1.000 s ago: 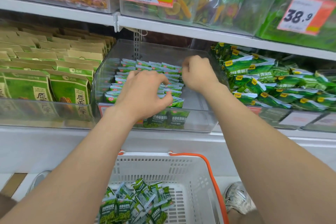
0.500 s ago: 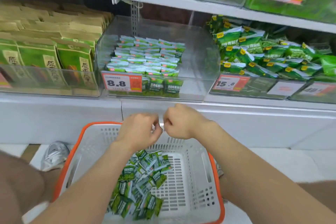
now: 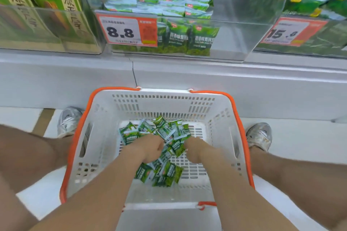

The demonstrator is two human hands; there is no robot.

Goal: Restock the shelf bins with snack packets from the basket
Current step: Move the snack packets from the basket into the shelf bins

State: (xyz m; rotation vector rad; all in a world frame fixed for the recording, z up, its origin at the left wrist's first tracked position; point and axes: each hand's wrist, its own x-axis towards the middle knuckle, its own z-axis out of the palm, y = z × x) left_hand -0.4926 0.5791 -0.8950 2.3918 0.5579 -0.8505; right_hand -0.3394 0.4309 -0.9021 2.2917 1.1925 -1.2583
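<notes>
Small green foil snack packets [image 3: 161, 172], heaped mid-floor in the white slotted plastic basket [image 3: 105, 118], are being clutched by the curled left hand [image 3: 148, 148] and right hand [image 3: 195, 150]. The clear plastic shelf bin [image 3: 234, 39] is being restocked; its right side is unfilled, so the job is judged partway.

The pale floor [image 3: 300, 137] carries a white basket [image 3: 163, 91] of loose snack packets [image 3: 163, 129], with a grey shoe planted at its left [image 3: 68, 120] and another at its right [image 3: 260, 135]. Beyond the basket runs the grey shelf [image 3: 187, 73]. Straight past the basket stands a clear bin [image 3: 240, 39] tagged 8.8, with a left bin [image 3: 47, 32] and a right bin [image 3: 309, 50] flanking it.
</notes>
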